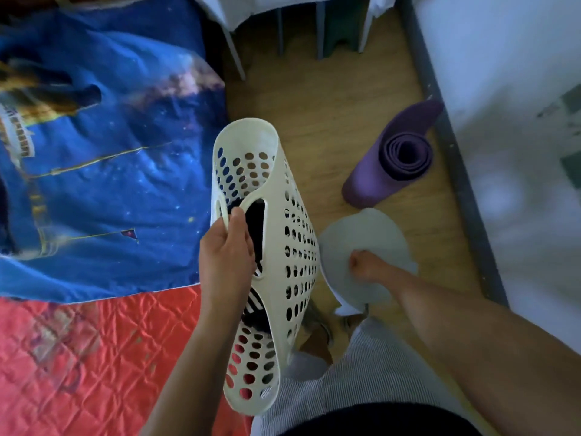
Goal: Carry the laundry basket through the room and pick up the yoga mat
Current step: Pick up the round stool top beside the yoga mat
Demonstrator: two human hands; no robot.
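One basket (283, 247), cream plastic and full of round holes, is hanging folded nearly flat from the left hand (224, 256), whose fingers are wrapping shut around both handle loops pressed together at the top; dark and striped cloth is showing through the handle slots. One mat (390, 165), purple and rolled into a tube, is lying on the wood floor (314, 99) to the right of the basket and well apart from it, its spiral end facing the camera and its far end reaching to the dark baseboard (456, 158) along the white wall (518, 73). The right hand (361, 265) is curling into a loose fist below the mat, not touching it, and is hovering over one pale grey round piece (364, 243) lying on the floor just beside the mat's near end; whether the fist is gripping that piece I cannot tell. To the left, one bed is crowding the walkway, carrying one blue starry cover (103, 146) over one red quilt (94, 357). At the top, several grey furniture legs (279, 29) are standing at the far end of the floor strip. The person's striped shorts (361, 388) are filling the bottom edge.
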